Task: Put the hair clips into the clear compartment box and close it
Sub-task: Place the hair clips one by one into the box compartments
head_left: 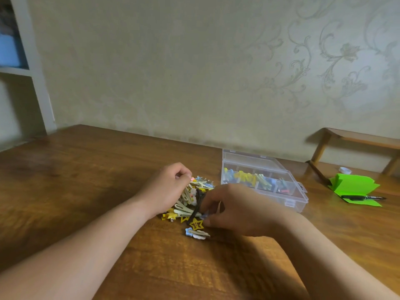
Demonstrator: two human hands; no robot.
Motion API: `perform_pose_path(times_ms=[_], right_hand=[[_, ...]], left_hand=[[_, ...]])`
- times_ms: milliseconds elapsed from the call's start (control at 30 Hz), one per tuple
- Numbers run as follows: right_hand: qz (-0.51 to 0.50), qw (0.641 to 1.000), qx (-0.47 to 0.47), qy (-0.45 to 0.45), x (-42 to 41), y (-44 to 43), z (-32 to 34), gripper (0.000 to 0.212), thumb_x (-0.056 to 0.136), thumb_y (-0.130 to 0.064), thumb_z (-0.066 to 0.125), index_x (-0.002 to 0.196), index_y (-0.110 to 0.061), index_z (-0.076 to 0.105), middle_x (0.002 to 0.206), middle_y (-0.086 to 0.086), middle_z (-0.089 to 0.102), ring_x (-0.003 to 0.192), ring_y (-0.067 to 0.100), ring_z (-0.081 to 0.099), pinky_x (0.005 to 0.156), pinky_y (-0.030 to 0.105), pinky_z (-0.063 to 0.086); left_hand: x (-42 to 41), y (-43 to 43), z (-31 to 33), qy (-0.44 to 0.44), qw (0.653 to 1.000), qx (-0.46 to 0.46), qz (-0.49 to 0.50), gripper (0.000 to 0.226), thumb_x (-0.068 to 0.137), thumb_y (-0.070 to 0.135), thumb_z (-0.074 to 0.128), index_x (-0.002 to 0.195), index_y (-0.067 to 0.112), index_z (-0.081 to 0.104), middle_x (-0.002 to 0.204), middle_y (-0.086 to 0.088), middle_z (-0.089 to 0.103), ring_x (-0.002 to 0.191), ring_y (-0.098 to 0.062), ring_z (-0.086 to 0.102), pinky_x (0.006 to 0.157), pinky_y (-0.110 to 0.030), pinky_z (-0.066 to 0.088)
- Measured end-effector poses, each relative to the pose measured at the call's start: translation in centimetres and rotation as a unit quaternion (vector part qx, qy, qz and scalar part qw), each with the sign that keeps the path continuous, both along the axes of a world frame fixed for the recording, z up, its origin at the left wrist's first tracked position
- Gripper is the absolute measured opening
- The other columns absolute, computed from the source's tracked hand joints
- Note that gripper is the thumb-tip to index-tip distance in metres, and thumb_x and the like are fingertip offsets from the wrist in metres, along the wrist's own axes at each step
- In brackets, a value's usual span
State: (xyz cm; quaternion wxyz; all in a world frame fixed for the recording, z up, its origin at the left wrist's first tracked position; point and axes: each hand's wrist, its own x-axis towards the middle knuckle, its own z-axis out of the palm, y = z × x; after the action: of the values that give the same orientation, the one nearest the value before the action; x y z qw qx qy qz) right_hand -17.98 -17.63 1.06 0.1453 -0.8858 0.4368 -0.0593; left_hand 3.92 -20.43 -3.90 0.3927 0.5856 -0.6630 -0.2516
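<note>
A wide wooden bench (86, 174) fills the lower half of the view, set against a pale wall with a faint floral scroll pattern (216, 72). Two bare forearms reach in from the bottom edge and meet over a heap near the bench's centre. The left hand (166, 187) lies on the left side of the heap with its fingers curled toward the thumb at the far edge; whether they actually grip a clip cannot be told. The right hand (233, 206) comes in from the right, fingers bent downward, their tips pinching a small bluish clip (204, 216) at the heap's near side, though the spot is blurred. The clear compartment box (281, 198) sits just right of the hands, its lid open and raised at the far side; a row of compartments already holds yellow, blue and darker clips. The loose hair clips (190, 208) lie piled between the two hands: cream bars, yellow stars and one black piece. Farther right lies folded bright green paper (355, 185) with a black pen (363, 198) across it, beside a low wooden stand (357, 138).
</note>
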Motion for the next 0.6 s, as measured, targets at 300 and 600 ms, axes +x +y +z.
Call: perform_pose_path(times_ms=[300, 600], right_hand=[[-0.002, 1.0, -0.002, -0.028, -0.5, -0.4, -0.2, 0.008, 0.099, -0.037, 0.071, 0.105, -0.032, 0.074, 0.096, -0.015, 0.07, 0.086, 0.002, 0.065, 0.073, 0.022, 0.054], [-0.192, 0.97, -0.099, -0.112, -5.2, -6.4, 2.5, 0.003, 0.098, -0.033, 0.075, 0.098, -0.03, 0.077, 0.093, -0.014, 0.074, 0.085, 0.006, 0.068, 0.083, 0.034, 0.061]], left_hand=[[-0.1, -0.1, -0.1, 0.004, 1.0, -0.003, -0.002, 0.017, 0.109, 0.034, 0.053, 0.111, 0.033, 0.07, 0.113, 0.017, 0.067, 0.106, -0.002, 0.06, 0.084, -0.027, 0.048], [-0.1, -0.4, -0.2, 0.001, 1.0, 0.001, -0.004, 0.018, 0.109, 0.036, 0.052, 0.113, 0.033, 0.069, 0.114, 0.016, 0.066, 0.103, -0.002, 0.061, 0.078, -0.026, 0.046]])
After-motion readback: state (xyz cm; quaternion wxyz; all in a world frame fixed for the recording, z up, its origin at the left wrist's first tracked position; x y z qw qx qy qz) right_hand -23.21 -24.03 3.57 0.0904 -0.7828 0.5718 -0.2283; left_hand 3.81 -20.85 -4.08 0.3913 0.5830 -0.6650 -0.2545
